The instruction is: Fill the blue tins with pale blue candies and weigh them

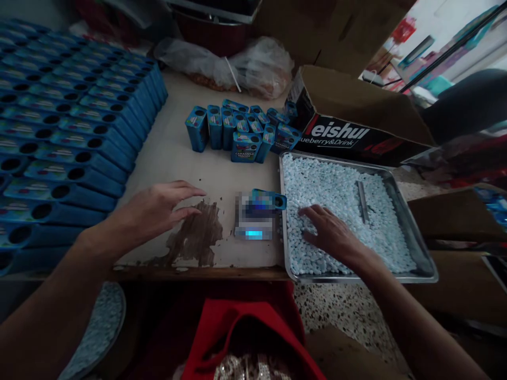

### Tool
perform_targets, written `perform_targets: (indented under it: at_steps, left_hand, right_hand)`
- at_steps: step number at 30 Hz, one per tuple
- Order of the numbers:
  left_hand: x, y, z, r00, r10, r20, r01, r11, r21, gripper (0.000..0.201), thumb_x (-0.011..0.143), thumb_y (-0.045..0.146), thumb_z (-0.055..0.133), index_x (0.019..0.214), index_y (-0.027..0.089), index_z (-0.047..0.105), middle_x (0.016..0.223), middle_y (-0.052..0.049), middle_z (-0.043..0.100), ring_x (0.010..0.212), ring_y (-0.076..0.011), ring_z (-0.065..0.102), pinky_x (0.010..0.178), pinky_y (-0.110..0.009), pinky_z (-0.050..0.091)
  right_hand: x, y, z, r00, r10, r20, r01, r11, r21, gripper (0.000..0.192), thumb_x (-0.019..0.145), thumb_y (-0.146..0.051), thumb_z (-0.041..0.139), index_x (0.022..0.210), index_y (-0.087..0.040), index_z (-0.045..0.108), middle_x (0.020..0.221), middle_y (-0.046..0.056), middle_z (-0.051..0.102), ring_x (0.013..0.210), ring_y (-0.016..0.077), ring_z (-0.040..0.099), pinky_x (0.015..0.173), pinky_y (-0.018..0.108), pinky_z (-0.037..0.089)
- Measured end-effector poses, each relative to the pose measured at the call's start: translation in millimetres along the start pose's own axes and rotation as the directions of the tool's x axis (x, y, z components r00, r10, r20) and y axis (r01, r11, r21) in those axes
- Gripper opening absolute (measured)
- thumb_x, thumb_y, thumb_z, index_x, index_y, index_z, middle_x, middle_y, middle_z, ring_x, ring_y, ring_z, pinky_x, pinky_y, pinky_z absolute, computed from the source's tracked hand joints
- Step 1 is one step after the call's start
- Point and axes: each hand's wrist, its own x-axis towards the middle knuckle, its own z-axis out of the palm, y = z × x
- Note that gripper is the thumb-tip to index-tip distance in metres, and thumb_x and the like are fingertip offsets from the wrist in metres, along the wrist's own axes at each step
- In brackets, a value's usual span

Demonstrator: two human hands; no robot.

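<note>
My left hand (168,207) hovers over the worn patch of the table (158,142), fingers apart and holding nothing. Over the left side of a metal tray (430,264) full of small pale-blue candies (336,184), my right hand (327,229) has its fingers spread and bent, the tips at the candies. Whether any candies are in its fingers I cannot tell. Between my hands is a small digital scale (253,233) with a lit display, partly blurred. A blue box (271,199) with a round hole in its top rests on it.
Rows of blue boxes (75,137) fill the left. A smaller group of boxes (241,126) stands beyond the scale. A black carton (356,132) is behind the tray, a plastic bag (261,66) at the back. A metal strip (363,200) lies on the candies.
</note>
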Motion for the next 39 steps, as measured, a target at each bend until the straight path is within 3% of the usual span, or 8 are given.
perform_targets:
  at_steps: [3, 5, 11, 15, 20, 28, 35, 39]
  left_hand:
    - [4, 14, -1.3, 1.0, 0.003, 0.025, -0.004, 1.0, 0.012, 0.046, 0.098, 0.053, 0.056, 0.132, 0.026, 0.07, 0.129, -0.008, 0.072, 0.119, -0.0277, 0.067, 0.109, -0.04, 0.051]
    - [9, 26, -1.9, 0.998, 0.018, 0.052, -0.019, 0.999, 0.028, 0.045, 0.098, 0.05, 0.055, 0.132, 0.025, 0.07, 0.129, -0.008, 0.071, 0.118, -0.0274, 0.068, 0.107, -0.04, 0.051]
    - [20, 50, -4.9, 0.998, -0.006, 0.07, -0.004, 0.99, 0.138, 0.043, 0.099, 0.044, 0.053, 0.134, 0.025, 0.068, 0.132, -0.008, 0.069, 0.118, -0.0272, 0.067, 0.107, -0.04, 0.05]
    - [25, 55, -2.7, 0.996, -0.04, 0.085, 0.027, 0.989, 0.143, 0.043, 0.099, 0.043, 0.054, 0.135, 0.025, 0.068, 0.133, -0.008, 0.069, 0.119, -0.0275, 0.066, 0.107, -0.039, 0.048]
    - [35, 63, 1.5, 0.992, -0.055, 0.116, 0.038, 0.99, 0.137, 0.042, 0.098, 0.044, 0.055, 0.133, 0.024, 0.069, 0.132, -0.007, 0.07, 0.119, -0.0267, 0.066, 0.106, -0.038, 0.049]
    - [35, 48, 6.1, 0.994, -0.045, 0.104, 0.038, 0.997, 0.07, 0.043, 0.097, 0.044, 0.055, 0.132, 0.022, 0.069, 0.129, -0.009, 0.071, 0.117, -0.0281, 0.067, 0.106, -0.042, 0.051]
    - [19, 19, 10.0, 0.997, -0.066, 0.037, 0.065, 0.998, 0.02, 0.045, 0.098, 0.053, 0.051, 0.126, 0.024, 0.072, 0.127, -0.008, 0.073, 0.116, -0.0283, 0.069, 0.103, -0.041, 0.053]
    - [14, 9, 13.0, 0.998, -0.068, 0.02, 0.067, 0.998, 0.005, 0.043, 0.097, 0.053, 0.053, 0.127, 0.028, 0.071, 0.128, -0.006, 0.072, 0.118, -0.028, 0.068, 0.107, -0.042, 0.051]
  right_hand:
    - [-6, 8, 17, 0.999, 0.044, -0.003, -0.044, 0.998, 0.046, 0.02, 0.086, -0.012, 0.059, 0.101, -0.018, 0.07, 0.099, 0.008, 0.07, 0.08, 0.0187, 0.064, 0.066, 0.028, 0.041]
    - [-6, 21, 14, 0.996, 0.086, 0.013, -0.087, 0.975, 0.205, 0.014, 0.085, -0.017, 0.061, 0.093, -0.019, 0.071, 0.088, 0.005, 0.07, 0.07, 0.0155, 0.062, 0.062, 0.027, 0.04]
    - [-4, 62, 7, 0.976, 0.175, 0.126, -0.211, 0.662, 0.719, 0.025, 0.084, -0.037, 0.07, 0.099, -0.017, 0.075, 0.064, 0.002, 0.069, 0.059, 0.0154, 0.065, 0.054, 0.026, 0.046]
    - [4, 63, 6, 0.97, 0.221, 0.102, -0.205, 0.519, 0.83, 0.024, 0.073, -0.034, 0.08, 0.087, -0.016, 0.073, 0.061, 0.002, 0.068, 0.053, 0.0127, 0.061, 0.049, 0.024, 0.046]
    - [23, 45, -24, 0.989, 0.136, 0.052, -0.104, 0.416, 0.903, 0.025, 0.072, -0.034, 0.085, 0.087, -0.018, 0.073, 0.059, -0.001, 0.064, 0.052, 0.0109, 0.059, 0.049, 0.023, 0.049]
    - [52, -16, -68, 0.992, -0.126, -0.024, 0.089, 0.538, 0.838, 0.018, 0.083, -0.03, 0.078, 0.093, -0.017, 0.075, 0.059, -0.005, 0.054, 0.052, 0.0081, 0.049, 0.048, 0.022, 0.039]
    - [67, -41, -74, 0.957, -0.239, -0.166, 0.29, 0.83, 0.476, 0.014, 0.083, -0.016, 0.069, 0.09, -0.02, 0.08, 0.076, -0.001, 0.07, 0.067, 0.0109, 0.059, 0.063, 0.024, 0.042]
    - [71, -52, -75, 0.939, -0.298, -0.172, 0.339, 0.889, 0.309, 0.023, 0.08, -0.009, 0.069, 0.092, -0.023, 0.082, 0.084, 0.001, 0.077, 0.07, 0.0129, 0.065, 0.069, 0.027, 0.046]
